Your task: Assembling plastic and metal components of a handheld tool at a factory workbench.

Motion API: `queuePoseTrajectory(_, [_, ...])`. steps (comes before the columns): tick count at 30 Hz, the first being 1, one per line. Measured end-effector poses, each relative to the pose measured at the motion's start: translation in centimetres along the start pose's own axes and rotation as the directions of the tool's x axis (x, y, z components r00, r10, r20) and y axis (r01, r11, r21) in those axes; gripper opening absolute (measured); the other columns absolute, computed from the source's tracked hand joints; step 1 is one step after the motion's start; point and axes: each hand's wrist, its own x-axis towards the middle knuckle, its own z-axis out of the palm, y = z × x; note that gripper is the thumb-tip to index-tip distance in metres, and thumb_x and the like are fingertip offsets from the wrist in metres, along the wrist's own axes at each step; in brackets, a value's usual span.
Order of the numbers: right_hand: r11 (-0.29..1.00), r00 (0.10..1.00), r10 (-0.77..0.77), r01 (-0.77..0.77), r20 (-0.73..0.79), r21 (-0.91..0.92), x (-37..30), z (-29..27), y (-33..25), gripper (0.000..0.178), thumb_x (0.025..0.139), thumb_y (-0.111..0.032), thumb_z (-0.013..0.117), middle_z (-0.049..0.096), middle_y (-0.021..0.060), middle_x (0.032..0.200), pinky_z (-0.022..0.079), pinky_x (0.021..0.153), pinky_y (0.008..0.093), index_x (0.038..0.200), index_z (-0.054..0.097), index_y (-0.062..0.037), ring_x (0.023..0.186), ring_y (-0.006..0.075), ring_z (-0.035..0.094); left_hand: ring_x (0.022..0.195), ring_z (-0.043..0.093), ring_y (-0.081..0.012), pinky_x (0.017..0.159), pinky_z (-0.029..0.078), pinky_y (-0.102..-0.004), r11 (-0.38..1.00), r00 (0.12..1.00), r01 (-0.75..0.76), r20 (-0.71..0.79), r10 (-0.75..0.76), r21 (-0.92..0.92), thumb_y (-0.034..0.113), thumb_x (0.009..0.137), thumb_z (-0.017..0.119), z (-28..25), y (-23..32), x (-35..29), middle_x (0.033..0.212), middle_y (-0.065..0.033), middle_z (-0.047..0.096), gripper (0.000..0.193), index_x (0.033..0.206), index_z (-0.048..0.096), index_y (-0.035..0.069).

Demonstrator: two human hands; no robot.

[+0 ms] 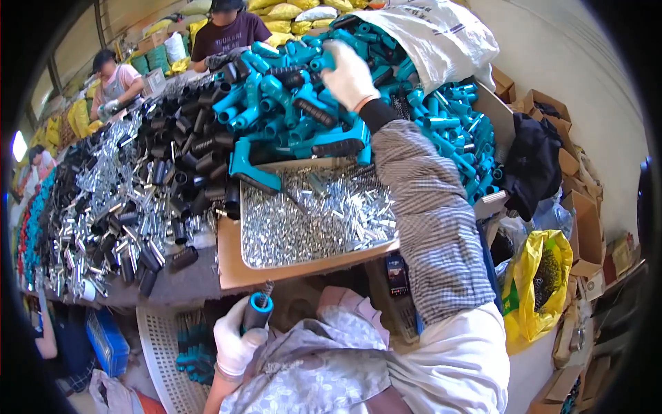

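Observation:
My left hand [236, 339], in a white glove, is wrapped around a black handle with a teal collar [258, 312]. A coiled metal spring [267, 288] sticks up from the collar's opening. My right hand [348, 74], also gloved, is stretched over a heap of teal plastic pistol-shaped handles [272, 96]. Its thumb and fingers are apart beside a teal piece; no firm grip shows. In front of the heap, a white tray [249, 261] holds many small silver metal parts [303, 217]. One teal handle with a black grip [254, 169] overhangs the tray's far left corner.
Black sleeves and silver rods [138, 200] are piled along the table at left. A white sack [441, 34] spills teal parts at far right. Below stand a white basket [155, 345] and a yellow bag [545, 276]. Several other people [227, 34] work across the table and at left.

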Motion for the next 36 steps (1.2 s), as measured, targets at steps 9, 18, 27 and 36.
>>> queuePoseTrajectory(9, [0.426, 0.707, 0.272, -0.697, 0.653, 0.577, -13.3, -15.4, -17.5, 0.058, 0.087, -0.019, 0.074, 0.066, 0.0093, 0.109, 0.055, 0.076, 0.0307, 0.138, 0.055, -0.0005, 0.09, 0.0157, 0.066, 0.059, 0.053, -0.0062, 0.053, 0.042, -0.0242, 1.0, 0.999, 0.018, -0.041, -0.017, 0.018, 0.083, 0.072, 0.069, -0.4, -0.6, -1.1, 0.069, 0.0007, 0.059, 0.096, 0.112, 0.063, -0.004])
queuePoseTrajectory(18, [0.196, 0.291, 0.205, -0.948, 0.935, 0.252, -23.2, -18.2, -22.9, 0.042, 0.079, -0.016, 0.081, 0.07, 0.0085, 0.093, 0.055, 0.077, 0.0295, 0.112, 0.065, 0.0045, 0.079, 0.0133, 0.067, 0.089, 0.073, -0.0262, 0.082, 0.055, -0.0332, 0.964, 0.977, -0.089, 0.211, 0.035, 0.25, 0.022, 0.074, 0.082, -1.3, 0.5, -1.2, 0.102, -0.0182, 0.072, 0.06, 0.128, 0.063, 0.002])
queuePoseTrajectory(27, [0.518, 0.145, -0.055, -0.842, 0.988, 0.152, -20.5, -17.1, -23.3, 0.045, 0.075, -0.024, 0.086, 0.073, 0.0081, 0.099, 0.054, 0.085, 0.0312, 0.111, 0.071, -0.0013, 0.09, 0.016, 0.068, 0.085, 0.071, -0.0344, 0.075, 0.057, -0.0401, 0.738, 0.885, -0.405, 0.433, 0.17, 0.54, 0.038, 0.077, 0.082, -4.0, 1.7, -1.3, 0.098, -0.0158, 0.072, 0.059, 0.124, 0.066, 0.007])
queuePoseTrajectory(36, [0.746, 0.644, -0.658, 0.486, 0.39, 0.456, -22.0, -16.2, -28.4, 0.041, 0.073, -0.023, 0.066, 0.055, 0.0042, 0.087, 0.049, 0.06, 0.0314, 0.111, 0.067, -0.0086, 0.068, 0.0175, 0.057, 0.064, 0.058, -0.0069, 0.057, 0.05, -0.024, 0.85, 0.58, 0.526, 0.721, -0.38, 0.025, 0.022, 0.09, 0.072, -6.0, 0.8, -0.6, 0.085, -0.0032, 0.066, 0.054, 0.133, 0.059, -0.007])
